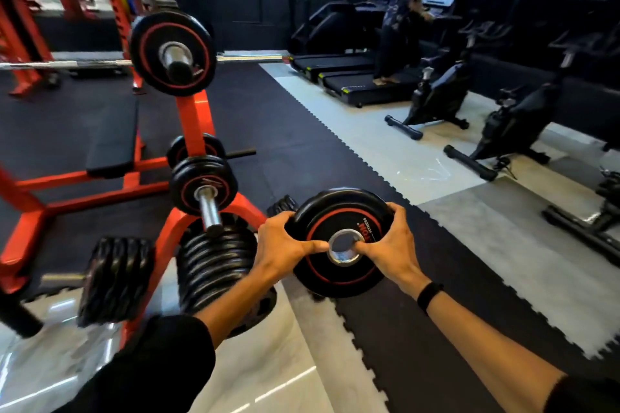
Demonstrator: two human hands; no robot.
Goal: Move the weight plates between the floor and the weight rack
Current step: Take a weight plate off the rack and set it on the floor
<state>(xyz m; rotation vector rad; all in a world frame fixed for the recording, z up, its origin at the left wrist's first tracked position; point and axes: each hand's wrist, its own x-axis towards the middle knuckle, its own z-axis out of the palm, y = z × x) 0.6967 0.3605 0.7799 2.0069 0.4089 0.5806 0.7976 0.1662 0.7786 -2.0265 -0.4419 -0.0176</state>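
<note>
I hold a black weight plate (339, 265) with a red ring and a steel-lined hole in front of me, above the floor. My left hand (285, 245) grips its left rim, thumb near the hole. My right hand (391, 245) grips the right rim, thumb at the hole's edge. Left of the plate stands the orange weight rack (198, 121). Its chrome peg (208, 208) carries plates (201, 186). A thick stack of black plates (214, 265) sits on a lower peg, and another stack (115, 280) further left.
A barbell with a red-ringed plate (172, 52) rests high on the rack above a black bench (114, 137). Another small plate (282, 204) lies behind my hands. Exercise bikes (513, 124) and treadmills (355, 84), one with a person (401, 20) on it, fill the right.
</note>
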